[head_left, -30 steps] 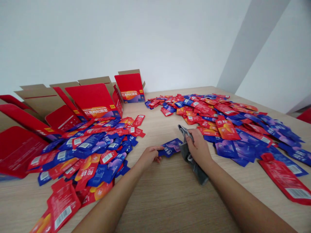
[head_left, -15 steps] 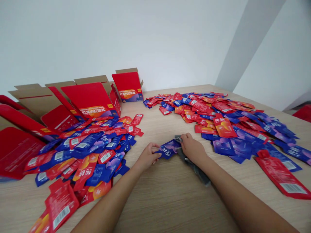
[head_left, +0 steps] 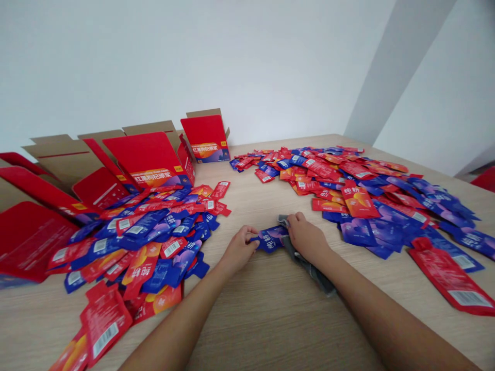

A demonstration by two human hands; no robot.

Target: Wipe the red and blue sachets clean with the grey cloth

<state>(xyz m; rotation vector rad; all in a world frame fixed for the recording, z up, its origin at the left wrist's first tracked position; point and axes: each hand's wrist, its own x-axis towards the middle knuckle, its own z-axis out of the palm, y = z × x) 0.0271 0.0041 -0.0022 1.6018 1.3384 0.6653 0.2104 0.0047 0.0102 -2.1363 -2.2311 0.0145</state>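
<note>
A blue sachet (head_left: 271, 239) with white lettering lies stretched between my two hands, low over the table. My left hand (head_left: 240, 247) pinches its spout end between thumb and fingers. At the other end, my right hand (head_left: 305, 234) is closed round a grey cloth (head_left: 315, 275), which is pressed against the sachet and trails back under the wrist. The fingertips of the right hand are partly hidden by the cloth. Left of my hands spreads a heap of red and blue sachets (head_left: 154, 226); a larger heap of such sachets (head_left: 328, 175) extends on the right.
Open red cartons (head_left: 143, 154) with brown inner flaps stand along the left. A separate red carton (head_left: 204, 136) is at the back near the wall. A single red sachet (head_left: 450, 275) lies at the right front of the wooden table (head_left: 240, 324).
Both hands keep hold of the sachet and cloth almost in place. The whole view has shifted slightly, with the cartons and left heap appearing a little further right.
</note>
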